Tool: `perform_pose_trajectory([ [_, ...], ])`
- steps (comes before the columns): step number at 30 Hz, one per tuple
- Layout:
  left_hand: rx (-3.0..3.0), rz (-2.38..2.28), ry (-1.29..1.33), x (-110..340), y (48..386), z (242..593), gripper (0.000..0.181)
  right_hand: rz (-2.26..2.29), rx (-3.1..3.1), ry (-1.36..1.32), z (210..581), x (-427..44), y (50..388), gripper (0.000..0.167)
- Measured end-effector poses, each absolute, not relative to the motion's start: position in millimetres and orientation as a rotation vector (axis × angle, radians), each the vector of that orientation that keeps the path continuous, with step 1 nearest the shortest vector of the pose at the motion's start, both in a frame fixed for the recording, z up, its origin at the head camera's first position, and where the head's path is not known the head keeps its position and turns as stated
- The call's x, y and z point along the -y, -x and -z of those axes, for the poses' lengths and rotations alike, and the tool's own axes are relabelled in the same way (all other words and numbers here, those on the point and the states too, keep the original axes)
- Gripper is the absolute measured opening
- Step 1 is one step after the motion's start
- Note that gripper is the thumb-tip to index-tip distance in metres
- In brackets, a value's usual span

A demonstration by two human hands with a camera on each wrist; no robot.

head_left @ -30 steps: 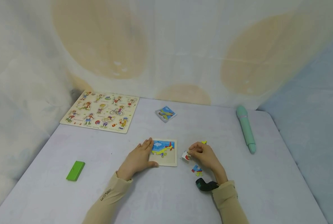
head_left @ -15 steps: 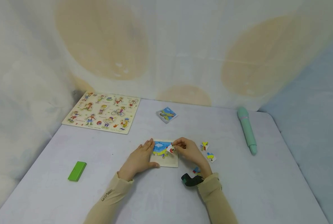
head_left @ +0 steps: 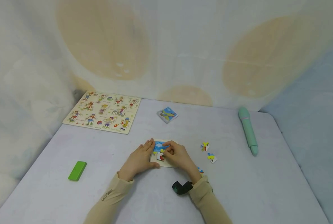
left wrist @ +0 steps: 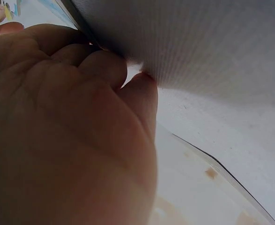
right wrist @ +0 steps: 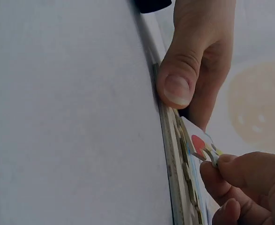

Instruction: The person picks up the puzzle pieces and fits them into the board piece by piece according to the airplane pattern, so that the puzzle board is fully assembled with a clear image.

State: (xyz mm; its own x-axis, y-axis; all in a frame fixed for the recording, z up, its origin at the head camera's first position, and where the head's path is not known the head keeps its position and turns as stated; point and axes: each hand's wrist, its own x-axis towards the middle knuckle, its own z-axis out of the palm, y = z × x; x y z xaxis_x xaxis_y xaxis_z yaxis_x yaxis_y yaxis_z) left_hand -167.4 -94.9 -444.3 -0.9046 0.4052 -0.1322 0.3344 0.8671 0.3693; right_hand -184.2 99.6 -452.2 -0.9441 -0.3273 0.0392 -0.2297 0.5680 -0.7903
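Observation:
My right hand (head_left: 180,156) pinches a white jigsaw piece (head_left: 160,156) with a red patch between thumb and fingertip, low over the puzzle board (head_left: 167,164). In the right wrist view that piece (right wrist: 196,139) is tilted above the board's layered wooden edge (right wrist: 174,187). Fairly straight fingers of my left hand (head_left: 138,158) lie along the board's left side. Its thumb (right wrist: 179,84) rests at the near edge. Blue sky and yellow pieces sit in the board's upper part, partly hidden by the right hand. The left wrist view shows mostly the left palm (left wrist: 76,126).
Loose jigsaw pieces lie right of the board: one (head_left: 205,146), another (head_left: 212,157), and a third (head_left: 200,170) partly behind the right wrist. A square picture card (head_left: 167,114), a sports puzzle board (head_left: 102,112), a green block (head_left: 77,170) and a mint-green microphone-shaped object (head_left: 248,131) surround them.
My right hand has carried the white piece leftward from the loose pieces to over the board's lower left part. The left hand has stayed at the board's left side.

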Motion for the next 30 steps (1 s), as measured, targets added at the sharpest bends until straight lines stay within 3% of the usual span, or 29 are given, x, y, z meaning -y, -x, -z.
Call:
perform_pose_trajectory([
  [16, -2.845, -0.534, -0.582, 97, 168, 448, 0.099, 1.258, -2.788, 0.495, 460, -81, 175, 0.023],
  [20, -2.853, -0.539, -0.580, 98, 168, 448, 0.099, 1.164, -2.868, 0.540, 462, -76, 173, 0.031],
  [30, -2.866, -0.535, -0.610, 97, 168, 448, 0.099, 1.106, -2.896, 0.612, 461, -75, 173, 0.022],
])
